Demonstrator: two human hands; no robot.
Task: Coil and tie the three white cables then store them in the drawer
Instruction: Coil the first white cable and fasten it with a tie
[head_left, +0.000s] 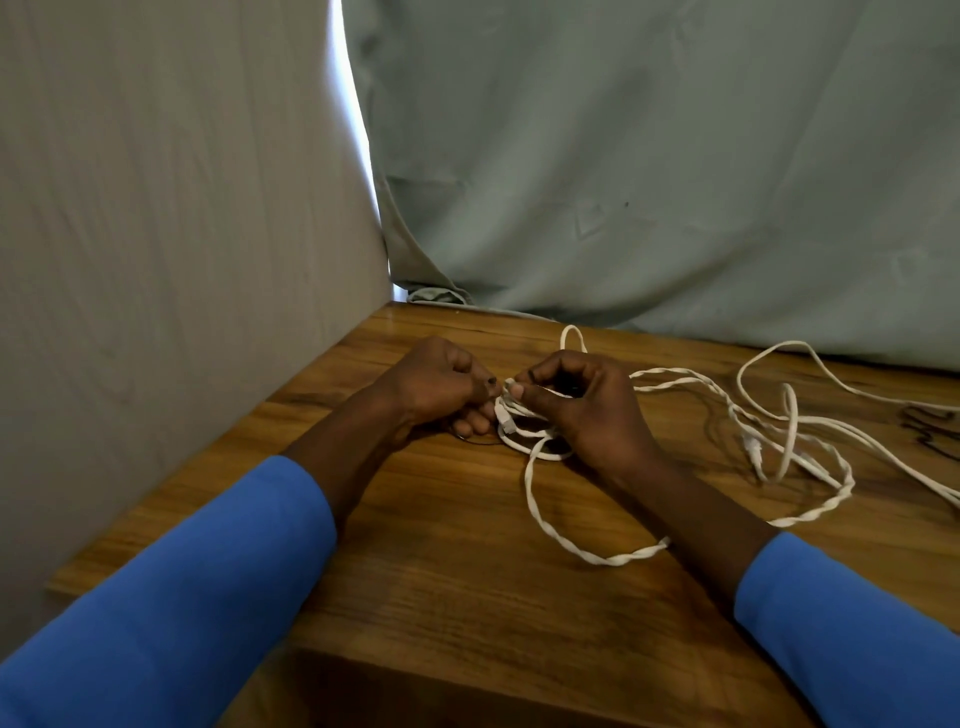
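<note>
The left hand (431, 387), from nine o'clock, pinches the small coil of white braided cable (543, 457) mid-bench (441, 545), likely steadying its loops. The right hand (587, 410) grips the coil from three o'clock, probably to wrap it. Loose white cable lengths (790, 415) trail towards three o'clock.

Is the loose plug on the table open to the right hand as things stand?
Probably yes: the plug lies on the table right of the right hand, with only slack cable between. But that hand pinches the coil and must release it first.
</note>
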